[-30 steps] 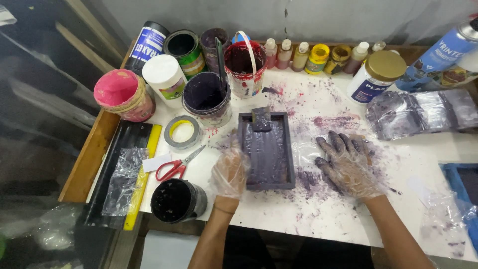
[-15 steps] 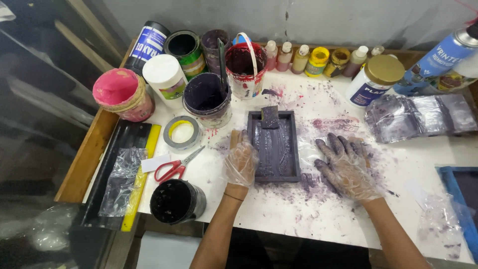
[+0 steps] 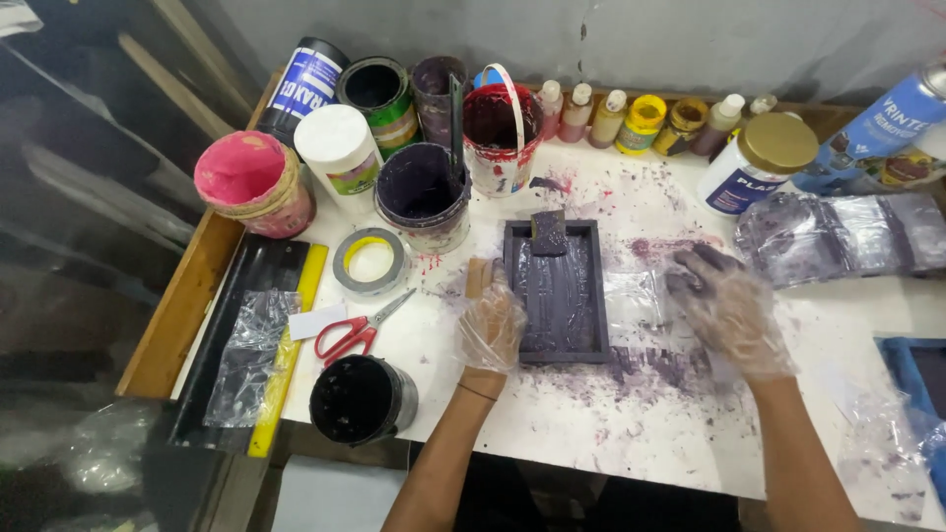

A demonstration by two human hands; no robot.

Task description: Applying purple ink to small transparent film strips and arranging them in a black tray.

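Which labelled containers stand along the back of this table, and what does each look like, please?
Dark can, back left: blue label.
Open tin, beside it: green label.
White jar, in front: green-patterned label.
White jar, right: gold lid, blue label.
Blue spray can, far right, tilted.

Blue tray (image 3: 912, 369), right of right hand (image 3: 731, 310): cut off by frame edge, blurred. Spray can (image 3: 892, 113) beyond it: top cropped. Left hand (image 3: 490, 325) fingertips partly hidden behind wooden block (image 3: 477, 277).

My left hand (image 3: 490, 323), gloved, lies flat with fingers straight; my right hand (image 3: 729, 307), gloved, is spread, palm down.
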